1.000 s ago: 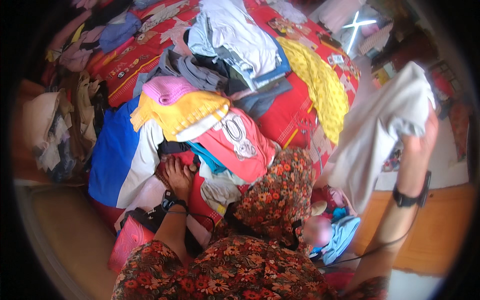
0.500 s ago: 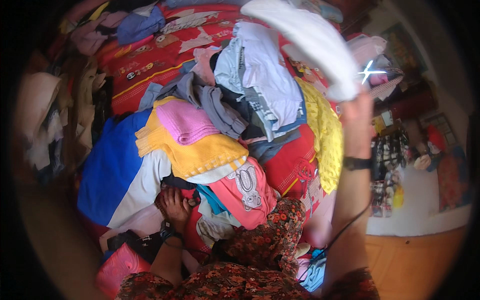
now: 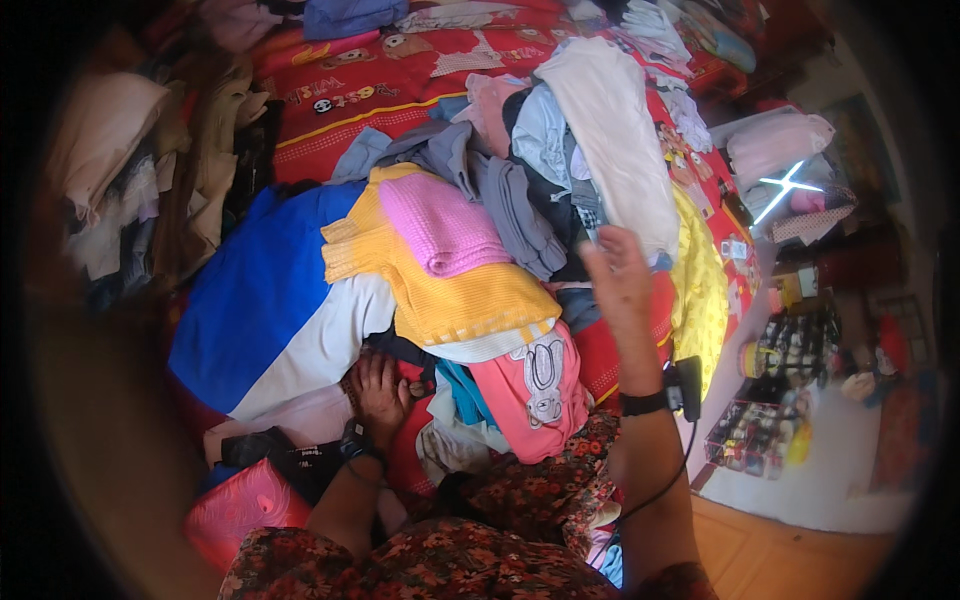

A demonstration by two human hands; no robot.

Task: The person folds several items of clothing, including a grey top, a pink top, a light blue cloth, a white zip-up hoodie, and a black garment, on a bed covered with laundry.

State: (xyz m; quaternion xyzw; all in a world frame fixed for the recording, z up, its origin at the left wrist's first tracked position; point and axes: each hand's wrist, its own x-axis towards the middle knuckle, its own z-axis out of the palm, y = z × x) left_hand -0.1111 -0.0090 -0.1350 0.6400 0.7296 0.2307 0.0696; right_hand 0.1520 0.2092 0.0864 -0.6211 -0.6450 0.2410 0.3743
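My left hand [image 3: 380, 392] rests with fingers spread on the bed, beside a dark piece of cloth [image 3: 402, 348] and the pile's near edge. A long white garment [image 3: 615, 140] lies stretched over the pile of clothes on the right. Just below its near end, my right hand [image 3: 622, 275] is raised, slightly blurred, its fingers apart and nothing in them. Left of that hand are a folded grey garment [image 3: 520, 220], a folded pink knit [image 3: 445, 225] and a yellow-orange sweater [image 3: 470, 305]. A coral garment with a rabbit patch [image 3: 520, 395] lies nearer to me.
A blue and white garment [image 3: 265, 290] spreads on the left. Yellow patterned cloth [image 3: 697, 285] lies at the right on the red bedcover [image 3: 370, 85]. Brown and beige clothes [image 3: 215, 150] are heaped far left. A rack of small items [image 3: 755, 435] stands beyond the bed.
My right hand has swung down and left, letting go of the white garment, which now lies on the pile. The view has shifted a little; my left hand stays on the bed.
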